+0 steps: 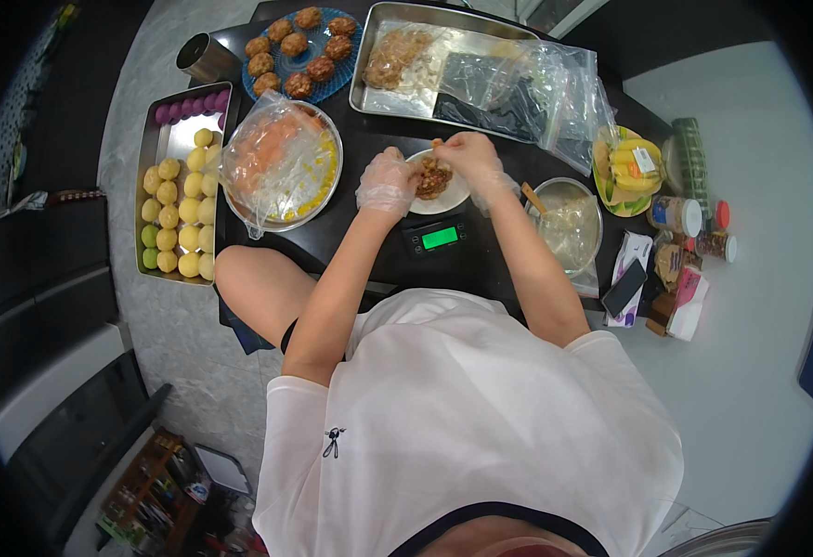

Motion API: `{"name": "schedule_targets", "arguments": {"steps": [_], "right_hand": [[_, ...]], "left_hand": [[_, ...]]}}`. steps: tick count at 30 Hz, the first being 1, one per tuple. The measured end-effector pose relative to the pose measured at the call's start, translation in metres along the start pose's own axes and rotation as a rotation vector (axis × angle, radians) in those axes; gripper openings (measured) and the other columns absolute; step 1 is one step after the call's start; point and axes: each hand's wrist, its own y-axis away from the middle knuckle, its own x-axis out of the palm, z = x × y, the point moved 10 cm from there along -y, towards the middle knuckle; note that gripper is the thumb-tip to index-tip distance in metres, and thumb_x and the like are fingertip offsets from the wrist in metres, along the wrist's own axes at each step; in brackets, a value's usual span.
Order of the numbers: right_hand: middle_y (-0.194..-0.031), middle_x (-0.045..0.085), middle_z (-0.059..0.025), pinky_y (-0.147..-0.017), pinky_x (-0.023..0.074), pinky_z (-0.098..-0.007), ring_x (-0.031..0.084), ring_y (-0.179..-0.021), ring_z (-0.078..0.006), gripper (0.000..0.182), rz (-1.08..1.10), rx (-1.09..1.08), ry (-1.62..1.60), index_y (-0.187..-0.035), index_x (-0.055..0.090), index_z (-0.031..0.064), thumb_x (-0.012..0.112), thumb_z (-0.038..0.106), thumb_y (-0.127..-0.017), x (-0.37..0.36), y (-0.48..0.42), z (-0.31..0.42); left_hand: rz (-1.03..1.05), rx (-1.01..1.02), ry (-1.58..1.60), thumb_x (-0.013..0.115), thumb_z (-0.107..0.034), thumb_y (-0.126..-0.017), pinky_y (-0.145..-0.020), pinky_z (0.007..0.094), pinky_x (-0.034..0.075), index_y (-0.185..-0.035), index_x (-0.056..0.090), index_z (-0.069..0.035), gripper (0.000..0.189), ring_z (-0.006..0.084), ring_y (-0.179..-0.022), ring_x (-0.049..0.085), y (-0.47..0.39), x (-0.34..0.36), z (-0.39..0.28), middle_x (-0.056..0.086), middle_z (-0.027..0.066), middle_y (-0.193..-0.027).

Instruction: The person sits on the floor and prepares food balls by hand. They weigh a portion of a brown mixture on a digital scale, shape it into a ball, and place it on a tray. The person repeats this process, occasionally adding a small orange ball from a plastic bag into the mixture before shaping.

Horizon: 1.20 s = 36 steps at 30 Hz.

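A white plate (448,202) holds a lump of brown, chunky filling (433,182). In front of the plate is a black digital kitchen scale (417,240) with a lit green display; whether the plate rests on it is hard to see. My left hand (387,182), in a clear plastic glove, is at the plate's left side with curled fingertips against the filling. Whether it grips any is hidden. Above the plate's right rim, my gloved right hand (472,157) pinches a small orange-brown piece (437,143) between thumb and fingers.
Left are a plastic-covered metal bowl (335,188) and a tray (176,143) of coloured balls. Behind stand a metal cup (208,59), a blue glass plate (316,49) with brown balls and a metal tray (413,104) with plastic bags. A bowl (572,240) with a spatula, bananas (635,163) and jars stand right.
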Motion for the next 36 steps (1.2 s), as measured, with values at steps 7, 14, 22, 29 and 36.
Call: {"name": "schedule_targets", "arguments": {"steps": [7, 14, 22, 29, 36], "right_hand": [[-0.064, 0.047, 0.0044, -0.042, 0.024, -0.0206, 0.035, -0.047, -0.0032, 0.013, 0.273, 0.047, -0.81, -0.084, 0.063, 0.0051, 0.062, 0.017, -0.089, -0.016, 0.007, -0.006], [-0.065, 0.046, 0.0044, -0.041, 0.0225, -0.0191, 0.033, -0.048, -0.0028, 0.012, 0.046, 0.076, -0.907, -0.085, 0.058, 0.0078, 0.062, 0.018, -0.09, -0.082, 0.014, -0.026], [-0.067, 0.05, 0.0044, -0.043, 0.0252, -0.0191, 0.037, -0.051, -0.0021, 0.016, -0.164, 0.098, -0.794, -0.083, 0.06, 0.0079, 0.068, 0.022, -0.087, -0.123, 0.002, -0.037], [-0.066, 0.052, 0.0015, -0.041, 0.0249, -0.0195, 0.039, -0.048, -0.0029, 0.02, -0.242, 0.059, -0.696, -0.083, 0.063, 0.0049, 0.071, 0.024, -0.083, -0.134, -0.025, -0.024], [-0.073, 0.057, 0.0023, -0.041, 0.0243, -0.0186, 0.041, -0.051, -0.0022, 0.018, 0.273, 0.049, -0.735, -0.092, 0.066, 0.0037, 0.066, 0.021, -0.086, -0.068, 0.009, 0.007]], "left_hand": [[-0.132, -0.046, 0.156, 0.065, -0.019, -0.084, -0.078, 0.0414, 0.05, -0.096, 0.074, -0.014, 0.016, 0.0305, -0.085, 0.062, 0.008, -0.021, 0.009, 0.062, 0.0124, -0.09], [-0.351, -0.24, 0.377, 0.06, -0.017, -0.087, -0.077, 0.041, 0.05, -0.097, 0.071, -0.011, 0.016, 0.0303, -0.083, 0.063, 0.034, -0.081, 0.046, 0.062, 0.0123, -0.088], [-0.386, -0.307, 0.351, 0.06, -0.017, -0.087, -0.078, 0.0417, 0.048, -0.098, 0.071, -0.009, 0.017, 0.0306, -0.086, 0.061, 0.049, -0.094, 0.06, 0.062, 0.0115, -0.087], [-0.376, -0.31, 0.305, 0.06, -0.018, -0.087, -0.078, 0.0422, 0.048, -0.098, 0.072, -0.009, 0.018, 0.0308, -0.085, 0.061, 0.055, -0.091, 0.064, 0.062, 0.0123, -0.087], [-0.103, -0.338, 0.76, 0.059, -0.019, -0.087, -0.078, 0.0384, 0.05, -0.107, 0.07, -0.007, 0.025, 0.0283, -0.083, 0.065, 0.036, -0.054, 0.039, 0.067, 0.0128, -0.093]]}}
